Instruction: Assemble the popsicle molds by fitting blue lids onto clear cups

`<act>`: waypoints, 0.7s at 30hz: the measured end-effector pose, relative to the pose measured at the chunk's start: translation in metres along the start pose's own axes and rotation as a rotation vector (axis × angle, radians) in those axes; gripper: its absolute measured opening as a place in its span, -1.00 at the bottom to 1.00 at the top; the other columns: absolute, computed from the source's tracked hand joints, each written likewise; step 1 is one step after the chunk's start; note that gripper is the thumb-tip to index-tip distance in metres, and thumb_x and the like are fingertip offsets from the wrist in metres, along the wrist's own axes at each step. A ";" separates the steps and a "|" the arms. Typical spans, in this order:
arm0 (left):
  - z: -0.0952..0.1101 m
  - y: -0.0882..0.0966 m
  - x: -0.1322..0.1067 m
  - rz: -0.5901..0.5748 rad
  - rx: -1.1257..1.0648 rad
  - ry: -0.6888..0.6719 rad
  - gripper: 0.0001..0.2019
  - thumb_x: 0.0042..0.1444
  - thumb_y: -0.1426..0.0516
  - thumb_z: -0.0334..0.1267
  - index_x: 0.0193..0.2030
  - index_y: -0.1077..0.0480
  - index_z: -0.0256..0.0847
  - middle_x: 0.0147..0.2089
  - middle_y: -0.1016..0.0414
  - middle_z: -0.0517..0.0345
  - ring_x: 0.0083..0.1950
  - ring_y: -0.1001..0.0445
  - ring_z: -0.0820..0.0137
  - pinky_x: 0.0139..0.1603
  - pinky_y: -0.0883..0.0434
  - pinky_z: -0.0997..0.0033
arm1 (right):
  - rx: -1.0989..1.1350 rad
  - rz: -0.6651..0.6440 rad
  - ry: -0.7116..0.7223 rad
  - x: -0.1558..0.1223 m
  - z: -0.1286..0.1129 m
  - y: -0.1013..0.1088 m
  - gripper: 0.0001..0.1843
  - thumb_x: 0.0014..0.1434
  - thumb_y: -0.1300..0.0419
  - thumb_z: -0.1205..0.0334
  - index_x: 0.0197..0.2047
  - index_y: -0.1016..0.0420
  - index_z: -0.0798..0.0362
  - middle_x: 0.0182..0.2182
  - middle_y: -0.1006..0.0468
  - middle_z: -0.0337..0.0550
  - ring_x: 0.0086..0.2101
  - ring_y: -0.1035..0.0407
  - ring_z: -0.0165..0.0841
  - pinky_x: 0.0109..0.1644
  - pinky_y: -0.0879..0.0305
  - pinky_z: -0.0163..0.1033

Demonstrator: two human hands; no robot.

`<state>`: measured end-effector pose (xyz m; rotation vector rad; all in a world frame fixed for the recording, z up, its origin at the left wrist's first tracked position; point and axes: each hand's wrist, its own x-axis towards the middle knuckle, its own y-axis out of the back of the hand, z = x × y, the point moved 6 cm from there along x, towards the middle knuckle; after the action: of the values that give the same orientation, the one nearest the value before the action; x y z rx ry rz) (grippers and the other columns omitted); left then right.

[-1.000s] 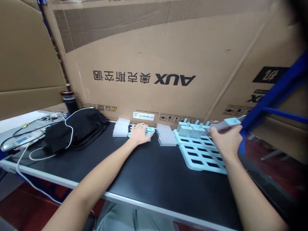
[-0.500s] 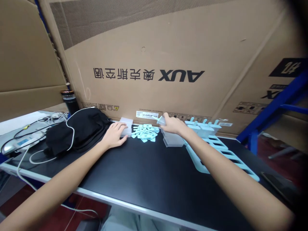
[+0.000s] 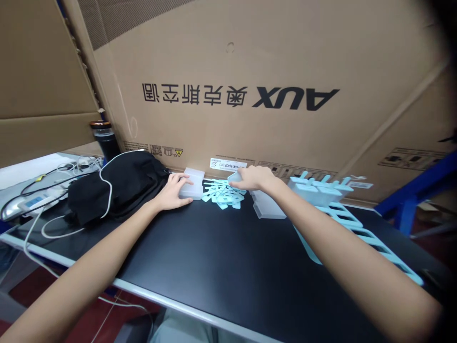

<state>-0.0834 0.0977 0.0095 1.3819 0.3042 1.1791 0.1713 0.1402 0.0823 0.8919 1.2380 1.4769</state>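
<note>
In the middle of the frame, the right hand has its grip pinched on a pale-blue-topped popsicle mold, just above a heap of pale-blue sticks. Left of centre, the left hand has its grip spread, fingers resting against frosted mold cups. More frosted cups lie on the desk right of centre, partly hidden by the right forearm. Farther right, capped popsicle molds stand by a pale-blue rack. A black bag lies at frame left.
</note>
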 end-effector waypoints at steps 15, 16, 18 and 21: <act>-0.009 0.001 0.001 0.027 -0.035 0.041 -0.36 -0.11 -0.31 0.09 0.10 -0.29 -0.06 0.24 -0.13 -0.01 0.29 -0.06 0.03 0.34 0.00 -0.16 | 0.221 0.405 0.158 -0.088 -0.005 -0.016 -0.37 0.29 0.19 -0.21 0.17 -0.22 0.06 0.01 -0.34 0.14 -0.24 -0.45 -0.10 -0.27 -0.34 -0.06; -0.009 0.002 0.001 0.037 -0.036 0.044 -0.33 -0.12 -0.31 0.09 0.12 -0.27 -0.06 0.24 -0.13 -0.02 0.29 -0.06 0.03 0.34 -0.01 -0.15 | 0.223 0.431 0.167 -0.095 -0.001 -0.020 -0.38 0.28 0.16 -0.21 0.19 -0.21 0.06 0.01 -0.34 0.13 -0.21 -0.45 -0.08 -0.26 -0.34 -0.06; -0.010 0.004 0.000 0.054 -0.046 0.052 -0.27 -0.14 -0.32 0.10 0.16 -0.22 -0.07 0.24 -0.12 -0.04 0.30 -0.06 0.02 0.34 -0.04 -0.14 | 0.249 0.501 0.149 -0.104 0.014 -0.023 -0.38 0.26 0.08 -0.20 0.20 -0.20 0.06 0.01 -0.36 0.13 -0.14 -0.42 -0.05 -0.21 -0.35 -0.04; -0.010 0.006 -0.001 0.072 -0.065 0.062 -0.19 -0.17 -0.33 0.10 0.21 -0.16 -0.09 0.25 -0.10 -0.07 0.30 -0.06 0.02 0.33 -0.07 -0.11 | 0.324 0.631 0.077 -0.111 0.046 -0.024 -0.39 0.23 -0.03 -0.18 0.17 -0.23 0.08 0.00 -0.42 0.11 -0.05 -0.39 -0.04 -0.09 -0.35 -0.02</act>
<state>-0.0943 0.1019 0.0114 1.3114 0.2592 1.2824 0.2484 0.0456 0.0748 1.5591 1.3438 1.8326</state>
